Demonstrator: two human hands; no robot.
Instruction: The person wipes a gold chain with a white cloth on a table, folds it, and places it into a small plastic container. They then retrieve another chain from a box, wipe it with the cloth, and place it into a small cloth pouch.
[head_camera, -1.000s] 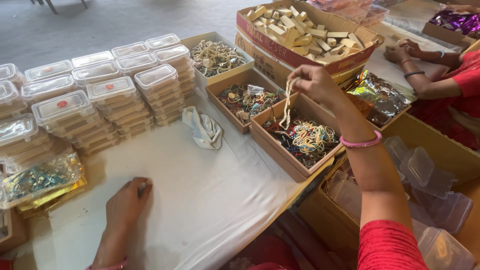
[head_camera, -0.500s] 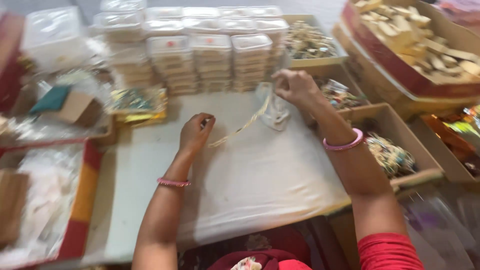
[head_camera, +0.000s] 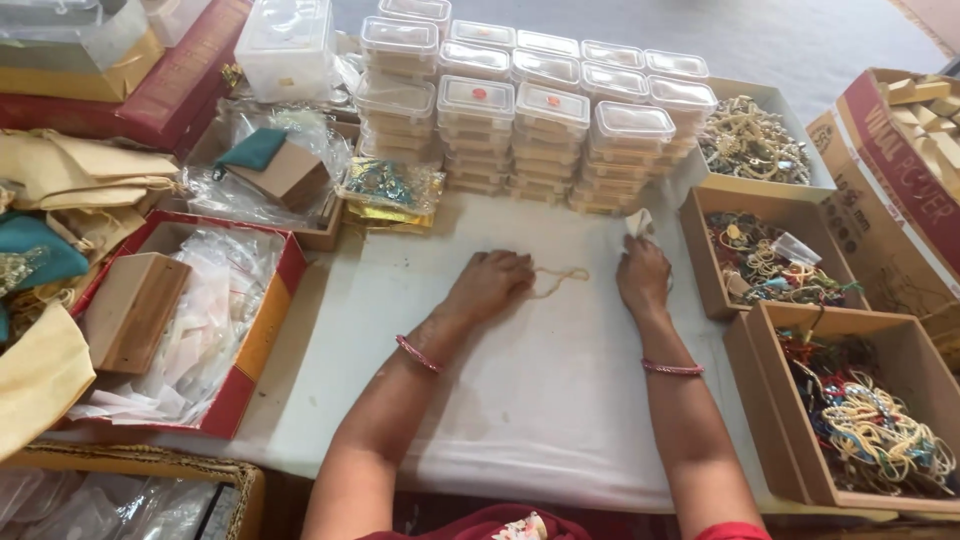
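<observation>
So the thin beige cord lies flat on the white table cloth, running left-right between both hands, its left end pinned under the curled left hand fingers, the right hand resting knuckles-up just beside its other end.

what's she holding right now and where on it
Left hand pins one end of a beige cord to the white cloth. Right hand rests beside it, holding nothing visible.

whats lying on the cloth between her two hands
In the head view, a thin beige cord lies on the white cloth, running from the left hand toward the right hand.
</observation>
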